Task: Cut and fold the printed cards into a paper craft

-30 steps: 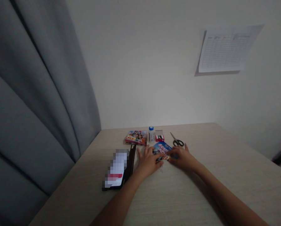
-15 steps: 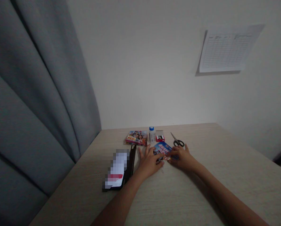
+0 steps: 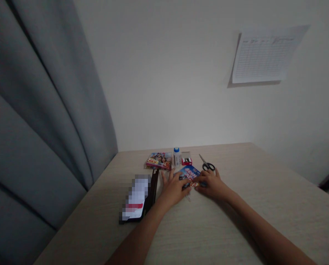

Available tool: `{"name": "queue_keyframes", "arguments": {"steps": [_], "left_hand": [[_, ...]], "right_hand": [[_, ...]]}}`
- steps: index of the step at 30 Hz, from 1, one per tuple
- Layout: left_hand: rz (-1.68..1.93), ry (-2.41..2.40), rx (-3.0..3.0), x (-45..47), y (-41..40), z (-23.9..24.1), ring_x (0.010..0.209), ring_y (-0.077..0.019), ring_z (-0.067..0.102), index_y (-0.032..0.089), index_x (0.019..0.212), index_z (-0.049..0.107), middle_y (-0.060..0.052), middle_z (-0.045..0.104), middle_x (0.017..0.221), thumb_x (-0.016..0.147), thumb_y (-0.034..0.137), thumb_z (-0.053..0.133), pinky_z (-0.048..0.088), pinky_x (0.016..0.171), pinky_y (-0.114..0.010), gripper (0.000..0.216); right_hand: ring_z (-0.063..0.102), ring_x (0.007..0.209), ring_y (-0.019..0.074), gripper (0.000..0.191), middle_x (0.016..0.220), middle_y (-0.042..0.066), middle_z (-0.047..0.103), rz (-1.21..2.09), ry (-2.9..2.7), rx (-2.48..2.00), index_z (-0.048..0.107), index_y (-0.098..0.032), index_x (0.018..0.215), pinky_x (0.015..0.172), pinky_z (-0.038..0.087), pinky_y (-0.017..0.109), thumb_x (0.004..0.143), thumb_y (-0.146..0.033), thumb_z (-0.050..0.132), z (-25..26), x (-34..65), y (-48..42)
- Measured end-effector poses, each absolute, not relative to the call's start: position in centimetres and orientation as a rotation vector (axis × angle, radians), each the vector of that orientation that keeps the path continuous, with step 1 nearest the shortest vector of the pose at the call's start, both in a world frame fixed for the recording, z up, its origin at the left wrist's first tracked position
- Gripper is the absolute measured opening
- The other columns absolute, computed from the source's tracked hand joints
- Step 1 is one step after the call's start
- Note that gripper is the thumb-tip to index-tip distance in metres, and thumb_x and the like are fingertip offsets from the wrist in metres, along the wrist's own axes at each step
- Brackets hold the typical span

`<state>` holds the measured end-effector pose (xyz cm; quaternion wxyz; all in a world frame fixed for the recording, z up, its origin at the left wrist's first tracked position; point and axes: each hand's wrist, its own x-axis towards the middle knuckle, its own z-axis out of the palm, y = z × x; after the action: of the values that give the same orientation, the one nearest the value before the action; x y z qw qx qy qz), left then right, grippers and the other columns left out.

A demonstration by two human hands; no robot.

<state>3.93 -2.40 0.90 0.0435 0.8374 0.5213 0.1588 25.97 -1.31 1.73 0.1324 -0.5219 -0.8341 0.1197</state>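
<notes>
In front of me a blue printed leaflet [image 3: 188, 172] with pale lettering lies on the table, its near part partly covered by my fingers. My left hand [image 3: 174, 187] rests on the leaflet's left side, fingers spread, with the index finger and thumb at its near edge. From the right, my right hand [image 3: 211, 184] has its bent fingers closed on the near right edge, the thumb and fingertips close to those of the left hand. A thin clear strip or scrap [image 3: 188, 198] shows just below the fingertips; I cannot make out what it is.
Black-handled scissors [image 3: 208, 166] lie just beyond my right hand. A small red box [image 3: 187, 161], a clear bottle with a blue cap [image 3: 176, 157] and a stack of colourful leaflets [image 3: 159, 161] sit near the wall. A phone [image 3: 137, 198] with a dark case lies left of my forearm.
The view has shifted very slightly. Both hands stay on the leaflet in nearly the same pose, with only small finger movement at its near edge.
</notes>
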Motion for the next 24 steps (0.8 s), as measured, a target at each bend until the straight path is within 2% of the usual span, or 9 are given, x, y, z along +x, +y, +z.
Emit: {"name": "queue_keyframes", "arguments": {"steps": [5,10,16,20,24], "left_hand": [[0.481,1.606,2.593,4.1,-2.5,1.5,0.143,-0.0395,0.022,0.045,0.117,0.067,-0.003,0.052,0.14,0.091,0.052,0.058,-0.008,0.105,-0.08,0.029],[0.483,1.605,2.593,4.0,-2.6,1.5,0.143,-0.0394,0.024,0.046,0.118,0.066,-0.003,0.053,0.139,0.091,0.049,0.06,-0.009,0.105,-0.079,0.028],[0.515,1.593,2.541,3.6,-2.5,0.7,0.14,-0.0359,0.029,0.043,0.12,0.063,-0.001,0.052,0.141,0.089,0.047,0.063,-0.003,0.107,-0.079,0.031],[0.506,1.606,2.51,4.0,-2.4,0.5,0.139,-0.0331,0.031,0.041,0.129,0.057,-0.002,0.05,0.143,0.087,0.044,0.064,-0.001,0.109,-0.077,0.042],[0.508,1.599,2.538,4.3,-2.5,0.4,0.14,-0.0337,0.029,0.044,0.124,0.061,-0.001,0.049,0.145,0.089,0.043,0.061,-0.005,0.107,-0.078,0.035]], "right_hand": [[0.048,0.121,0.0304,0.034,0.111,0.007,0.063,0.328,-2.392,-1.51,0.071,-0.036,0.113,0.112,0.007,0.065,0.088,-0.055,0.058,1.4,25.8,-1.3],[0.049,0.12,0.0306,0.036,0.11,0.007,0.064,0.321,-2.386,-1.515,0.072,-0.036,0.111,0.112,0.006,0.065,0.089,-0.059,0.055,1.4,25.7,-1.2],[0.051,0.116,0.0305,0.04,0.107,0.006,0.065,0.384,-2.363,-1.517,0.073,-0.04,0.112,0.109,0.021,0.06,0.089,-0.064,0.052,1.3,26.1,-1.1],[0.051,0.117,0.0301,0.04,0.109,0.006,0.066,0.426,-2.354,-1.493,0.074,-0.039,0.11,0.11,0.019,0.058,0.088,-0.065,0.052,1.3,26.4,-0.9],[0.052,0.116,0.0295,0.042,0.11,0.005,0.068,0.472,-2.332,-1.484,0.075,-0.038,0.108,0.112,0.014,0.06,0.088,-0.067,0.051,1.4,26.6,-0.8]]}}
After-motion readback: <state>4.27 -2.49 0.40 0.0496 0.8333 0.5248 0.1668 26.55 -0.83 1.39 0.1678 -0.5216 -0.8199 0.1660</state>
